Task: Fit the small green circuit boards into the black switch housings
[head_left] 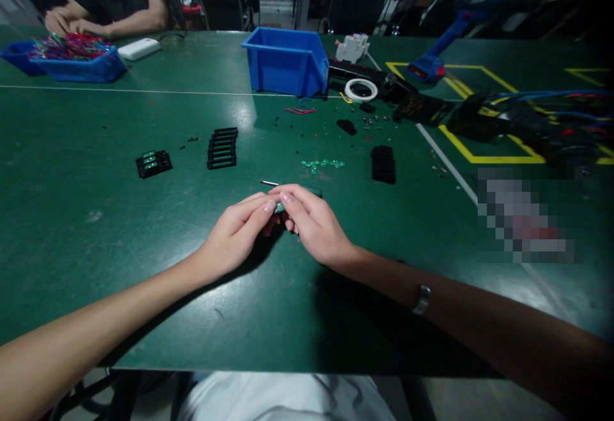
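Both of my hands meet over the front middle of the table. Between the fingertips of my left hand (pixel 247 219) and my right hand (pixel 314 219) is a small green circuit board (pixel 279 206), mostly covered by the thumbs and fingers. Just behind them lies a screwdriver (pixel 269 183), its metal shaft pointing left. Beyond it is a scatter of small green boards (pixel 323 164). A black group of parts with green boards set in it (pixel 153 164) sits to the left, near a row of black plastic pieces (pixel 222 148). More stacked black pieces (pixel 383 164) lie to the right.
A blue bin (pixel 288 63) stands at the back, with a white ring (pixel 361 90) and loose screws nearby. A blue cordless drill (pixel 446 43) and cables occupy the right. Back left, a person's hands (pixel 77 24) work behind a blue tray of coloured wires (pixel 86 70).
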